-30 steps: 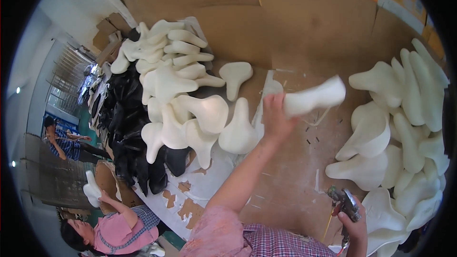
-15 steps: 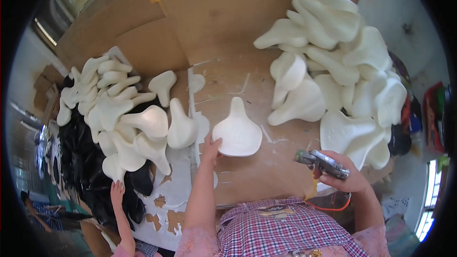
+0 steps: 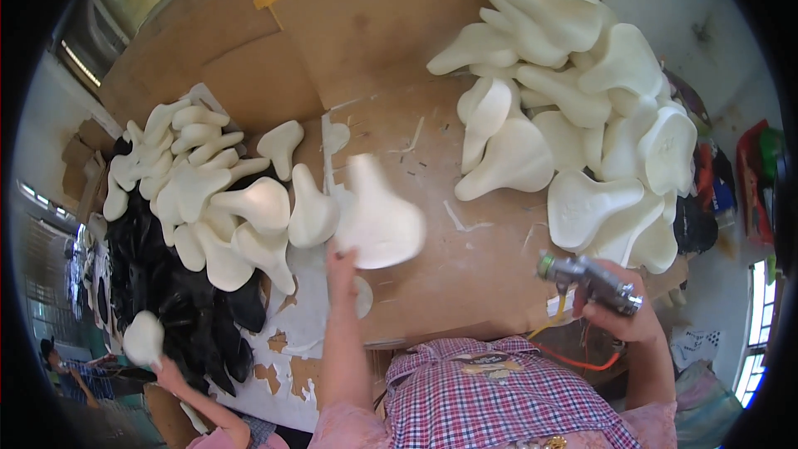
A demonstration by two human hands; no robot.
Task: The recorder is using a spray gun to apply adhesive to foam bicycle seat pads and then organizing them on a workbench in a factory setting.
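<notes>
L hand (image 3: 341,262) grips blurred white saddle form (image 3: 378,220) from below, over counter (image 3: 465,274); R hand (image 3: 619,316) clenched on spray gun (image 3: 586,276), fingers partly hidden.

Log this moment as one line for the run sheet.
left hand: grips white foam saddle, blurred | right hand: holds metal spray gun | white saddle pile: right on wooden table

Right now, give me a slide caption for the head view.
Left hand lifts a white foam saddle above the workbench; right hand grips a spray gun.
</notes>
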